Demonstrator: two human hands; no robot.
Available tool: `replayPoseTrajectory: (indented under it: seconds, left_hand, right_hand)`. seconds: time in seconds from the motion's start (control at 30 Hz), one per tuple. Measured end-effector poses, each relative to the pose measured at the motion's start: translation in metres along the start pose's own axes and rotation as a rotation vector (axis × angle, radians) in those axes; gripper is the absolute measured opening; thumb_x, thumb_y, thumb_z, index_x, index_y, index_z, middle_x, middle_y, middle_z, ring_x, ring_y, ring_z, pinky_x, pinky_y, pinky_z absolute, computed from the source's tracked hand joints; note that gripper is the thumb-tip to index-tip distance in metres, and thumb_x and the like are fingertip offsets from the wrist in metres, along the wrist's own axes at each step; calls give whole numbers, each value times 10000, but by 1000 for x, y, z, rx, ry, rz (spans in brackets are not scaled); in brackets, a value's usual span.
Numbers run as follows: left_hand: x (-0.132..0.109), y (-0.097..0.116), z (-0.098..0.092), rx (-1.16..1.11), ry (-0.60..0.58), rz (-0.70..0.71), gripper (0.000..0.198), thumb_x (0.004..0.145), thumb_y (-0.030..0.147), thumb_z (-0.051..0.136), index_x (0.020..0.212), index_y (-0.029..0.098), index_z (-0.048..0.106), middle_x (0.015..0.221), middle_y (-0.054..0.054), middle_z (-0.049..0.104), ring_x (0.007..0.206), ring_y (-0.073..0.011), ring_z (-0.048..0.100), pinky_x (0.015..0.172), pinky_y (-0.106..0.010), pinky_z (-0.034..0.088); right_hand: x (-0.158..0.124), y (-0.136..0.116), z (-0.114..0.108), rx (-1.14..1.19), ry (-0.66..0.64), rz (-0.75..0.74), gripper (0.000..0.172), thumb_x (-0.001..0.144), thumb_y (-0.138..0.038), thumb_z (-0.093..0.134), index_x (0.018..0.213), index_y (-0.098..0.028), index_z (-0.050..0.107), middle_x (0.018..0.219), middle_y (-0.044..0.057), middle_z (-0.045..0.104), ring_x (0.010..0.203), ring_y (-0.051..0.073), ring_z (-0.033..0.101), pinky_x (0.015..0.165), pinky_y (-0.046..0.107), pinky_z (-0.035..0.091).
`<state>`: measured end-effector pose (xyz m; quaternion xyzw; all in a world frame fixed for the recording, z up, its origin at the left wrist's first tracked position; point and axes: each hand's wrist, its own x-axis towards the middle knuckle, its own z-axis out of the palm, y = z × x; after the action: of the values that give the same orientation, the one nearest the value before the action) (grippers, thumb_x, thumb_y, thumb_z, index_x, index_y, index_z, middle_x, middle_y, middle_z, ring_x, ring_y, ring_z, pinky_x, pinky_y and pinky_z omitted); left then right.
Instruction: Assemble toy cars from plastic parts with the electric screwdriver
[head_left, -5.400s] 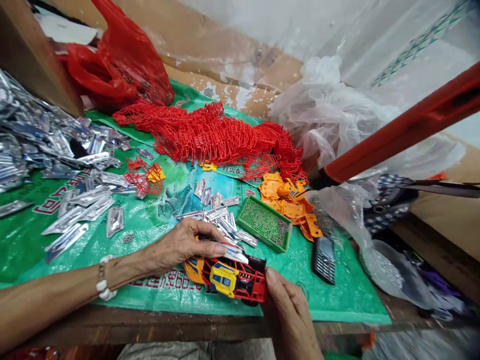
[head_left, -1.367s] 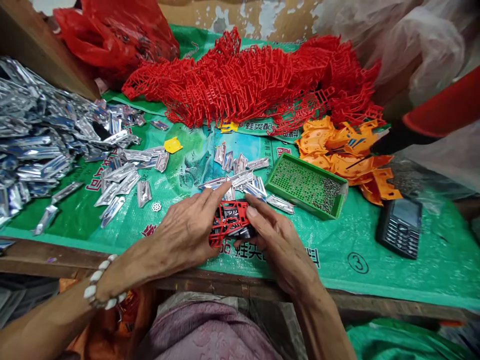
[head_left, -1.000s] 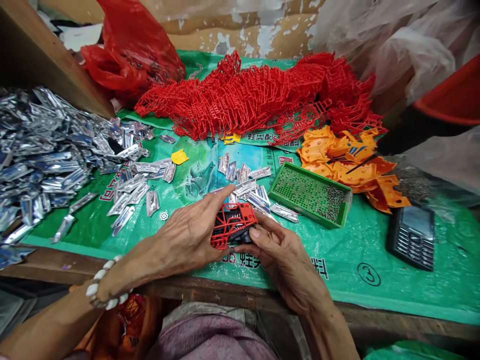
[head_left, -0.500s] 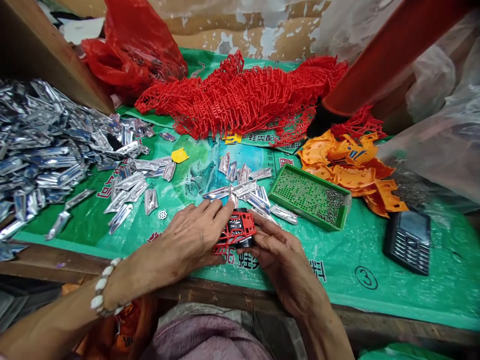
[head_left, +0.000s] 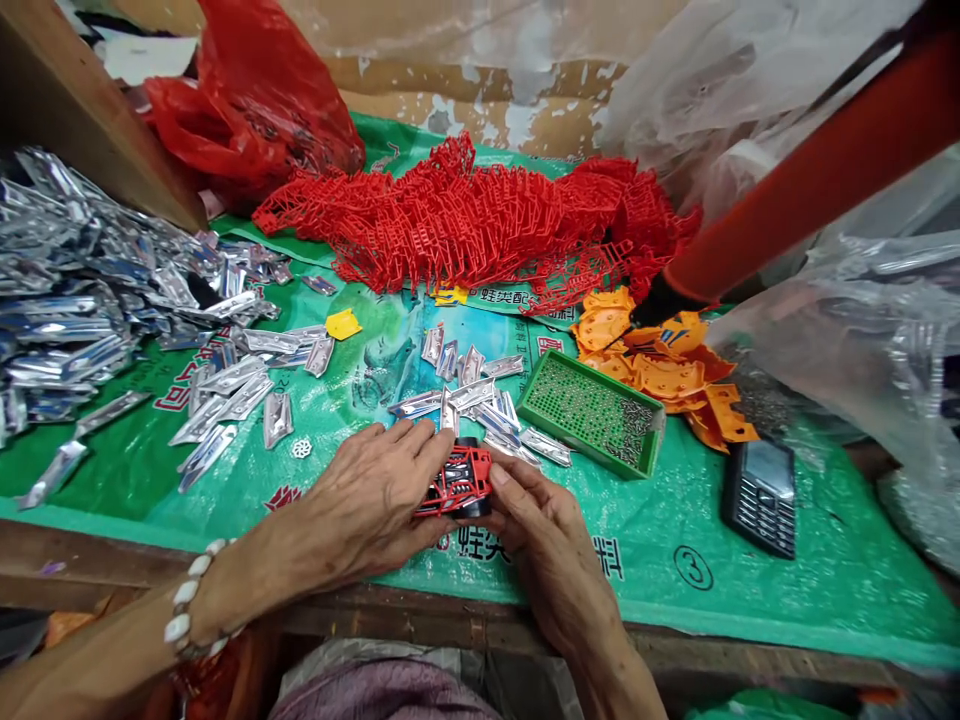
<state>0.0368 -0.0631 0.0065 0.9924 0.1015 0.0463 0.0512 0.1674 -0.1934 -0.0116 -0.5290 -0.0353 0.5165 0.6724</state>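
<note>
Between my two hands, close to the table's front edge, is a small toy car (head_left: 461, 478) with a red frame and black wheels. My left hand (head_left: 375, 485) is closed around its left end, hiding that part. The fingers of my right hand (head_left: 536, 515) pinch its right end. Just beyond the car lie loose silver plastic parts (head_left: 472, 393), several of them overlapping. A green tray (head_left: 592, 412) of small metal screws stands to the right of them. A small white wheel-shaped piece (head_left: 301, 447) rests left of my left hand.
Red plastic frames (head_left: 465, 220) are heaped at the back. Many silver parts (head_left: 82, 300) pile up at left. Orange shells (head_left: 675, 370) and a keypad phone (head_left: 761, 495) lie at right. A red pole (head_left: 810, 180) slants in from the upper right; a red bag (head_left: 262, 100) stands back left.
The camera view has shifted, so most things sit further left in the picture. Both hands keep hold of the toy car, and my right thumb now lies along its right end.
</note>
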Motion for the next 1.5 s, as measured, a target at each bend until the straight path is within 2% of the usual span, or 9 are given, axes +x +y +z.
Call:
replayPoseTrajectory:
  seconds: [0.23,0.57,0.77,0.83,0.97,1.03,1.17,1.33,1.5]
  left_hand:
    - [-2,-6,10,-24,161,50,552,911,424,621,1327,97,463,1119,-178,710,928,-325,717,724,-428,581]
    - [0,-7,5,31,92,150,576,880,338,598,1347,61,405,1187,-193,710,983,-329,719,779,-439,573]
    - [0,-4,9,-17,96,104,575,860,308,604,1353,94,399,1144,-158,718,946,-324,715,786,-454,560]
    - [-1,-1,11,-43,93,90,583,845,285,611,1353,91,401,1191,-167,701,1006,-333,698,843,-480,553]
    - [2,5,11,-78,50,63,647,828,288,679,1383,87,415,1310,-188,636,1154,-369,624,938,-529,526]
    - [4,6,10,-89,22,33,683,820,306,715,1398,86,425,1278,-178,644,1121,-365,629,928,-532,531]
    - [2,10,11,-76,73,57,643,885,319,666,1417,49,427,1208,-157,672,1079,-320,634,931,-469,529]
    - [1,18,29,-5,281,14,485,970,170,494,1434,52,424,1117,-126,696,1033,-258,629,893,-387,486]
    - [5,20,46,-29,213,44,584,976,226,502,1492,13,330,1089,-145,691,982,-249,627,818,-388,482]
  right_hand:
    - [2,2,0,-23,-67,14,523,667,-402,898,1118,-191,740,1019,78,786,903,173,723,940,318,525]
    - [-2,1,5,65,-107,-24,353,671,-372,885,971,-220,776,934,41,793,850,148,720,894,271,523]
    - [-7,7,-4,-132,-75,-20,447,791,-443,792,1149,-195,690,1073,90,776,957,182,733,952,331,552]
    - [-13,6,-11,-373,22,-150,437,841,-461,735,1178,-187,685,1099,112,765,971,205,735,910,340,584]
    - [-14,-14,-25,-911,164,-671,256,891,-337,695,1115,-215,715,955,65,776,794,169,745,699,257,616]
    - [-3,-33,-23,-1125,23,-828,210,918,-277,655,1113,-215,707,911,43,779,722,145,742,625,220,607]
    - [39,-63,-1,-1472,-57,-1055,215,945,-192,540,1055,-162,722,958,83,770,862,206,734,785,356,628]
    - [98,-81,29,-1744,-97,-915,235,930,-161,550,1078,-148,733,1062,115,756,1006,243,704,935,413,570]
    - [166,-88,63,-1889,-22,-798,213,978,-239,570,1146,-146,664,1124,88,701,1033,204,674,926,416,564]
